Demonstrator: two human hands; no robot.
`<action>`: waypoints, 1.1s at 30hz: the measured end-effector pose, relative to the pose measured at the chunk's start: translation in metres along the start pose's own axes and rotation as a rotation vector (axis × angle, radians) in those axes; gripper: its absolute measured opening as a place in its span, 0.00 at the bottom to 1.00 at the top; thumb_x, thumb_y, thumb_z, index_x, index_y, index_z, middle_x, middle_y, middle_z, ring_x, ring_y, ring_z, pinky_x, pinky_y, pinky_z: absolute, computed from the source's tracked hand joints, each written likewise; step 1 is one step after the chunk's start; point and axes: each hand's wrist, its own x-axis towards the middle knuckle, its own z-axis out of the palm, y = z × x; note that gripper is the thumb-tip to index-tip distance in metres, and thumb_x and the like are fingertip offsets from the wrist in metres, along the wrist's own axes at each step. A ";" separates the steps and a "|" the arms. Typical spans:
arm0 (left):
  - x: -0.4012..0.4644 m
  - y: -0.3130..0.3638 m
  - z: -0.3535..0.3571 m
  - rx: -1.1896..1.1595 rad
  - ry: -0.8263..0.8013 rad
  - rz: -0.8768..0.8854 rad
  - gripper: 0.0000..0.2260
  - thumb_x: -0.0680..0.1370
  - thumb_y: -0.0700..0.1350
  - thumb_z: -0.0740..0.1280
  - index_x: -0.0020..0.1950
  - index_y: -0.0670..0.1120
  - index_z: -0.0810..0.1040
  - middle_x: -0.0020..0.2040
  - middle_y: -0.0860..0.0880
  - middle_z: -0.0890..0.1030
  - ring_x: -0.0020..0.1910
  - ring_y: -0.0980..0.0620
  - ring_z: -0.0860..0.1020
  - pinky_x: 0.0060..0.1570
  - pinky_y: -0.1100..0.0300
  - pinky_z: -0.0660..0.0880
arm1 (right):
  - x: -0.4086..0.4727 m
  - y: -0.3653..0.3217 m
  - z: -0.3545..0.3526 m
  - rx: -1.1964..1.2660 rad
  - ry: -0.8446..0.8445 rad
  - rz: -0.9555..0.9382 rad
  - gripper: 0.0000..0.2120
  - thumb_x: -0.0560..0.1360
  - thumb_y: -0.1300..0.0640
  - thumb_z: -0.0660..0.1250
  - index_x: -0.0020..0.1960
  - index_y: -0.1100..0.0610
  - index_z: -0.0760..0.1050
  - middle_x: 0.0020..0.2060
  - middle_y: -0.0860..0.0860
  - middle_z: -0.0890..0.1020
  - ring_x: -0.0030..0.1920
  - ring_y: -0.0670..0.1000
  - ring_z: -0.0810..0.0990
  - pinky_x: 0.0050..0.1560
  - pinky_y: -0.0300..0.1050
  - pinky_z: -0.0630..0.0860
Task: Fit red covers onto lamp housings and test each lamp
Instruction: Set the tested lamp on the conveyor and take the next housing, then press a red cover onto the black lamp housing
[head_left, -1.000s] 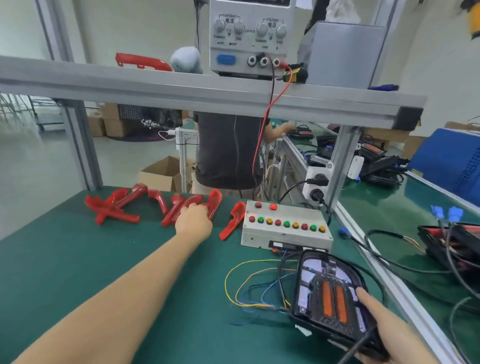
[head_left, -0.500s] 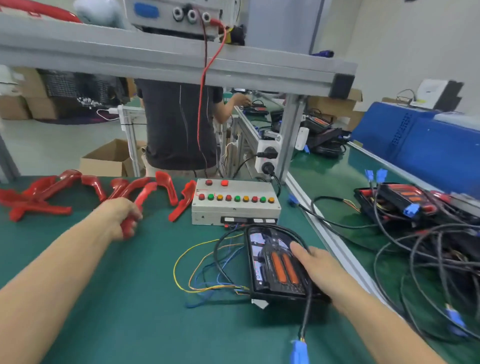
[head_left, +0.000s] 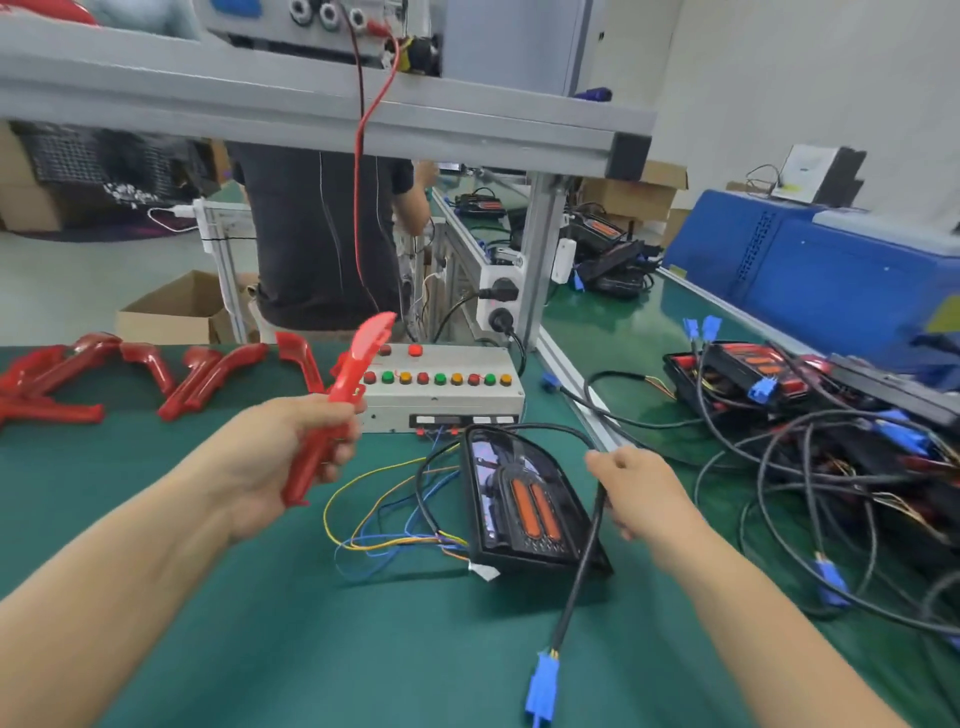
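- The red cover (head_left: 347, 400) was gripped at its lower stem by the left hand (head_left: 280, 457), fingers curled tight round it, and held raised above the mat, seemingly ready for fitting.
- The lamp housing (head_left: 524, 504) lay flat on the green mat (head_left: 260, 623), face up, just before the button box (head_left: 441, 384).
- The black cable (head_left: 582, 577) was pinched by the right hand (head_left: 639, 488), probably to clear it off the housing.

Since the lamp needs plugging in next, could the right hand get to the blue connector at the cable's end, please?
Probably yes: the right hand already holds the black cable, and the blue connector lies uncovered on the green mat just below.
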 end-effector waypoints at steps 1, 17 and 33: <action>0.000 0.001 0.004 -0.037 -0.015 -0.004 0.05 0.78 0.37 0.60 0.50 0.43 0.74 0.33 0.48 0.76 0.29 0.54 0.72 0.28 0.65 0.70 | -0.001 -0.001 -0.002 0.081 -0.005 0.026 0.13 0.81 0.53 0.60 0.40 0.57 0.66 0.31 0.56 0.67 0.19 0.49 0.63 0.24 0.39 0.64; 0.002 -0.001 0.065 0.194 -0.081 0.151 0.12 0.74 0.39 0.69 0.55 0.38 0.74 0.56 0.38 0.81 0.54 0.44 0.80 0.61 0.52 0.72 | -0.057 -0.014 -0.025 0.027 0.083 -0.205 0.09 0.74 0.46 0.69 0.53 0.44 0.74 0.41 0.43 0.80 0.41 0.40 0.77 0.40 0.37 0.70; 0.066 -0.013 0.089 0.519 0.057 0.022 0.19 0.77 0.56 0.64 0.58 0.42 0.73 0.53 0.45 0.76 0.45 0.49 0.73 0.44 0.57 0.72 | -0.070 -0.006 0.010 0.173 -0.004 -0.518 0.11 0.82 0.53 0.57 0.43 0.44 0.72 0.29 0.44 0.72 0.30 0.43 0.68 0.34 0.39 0.66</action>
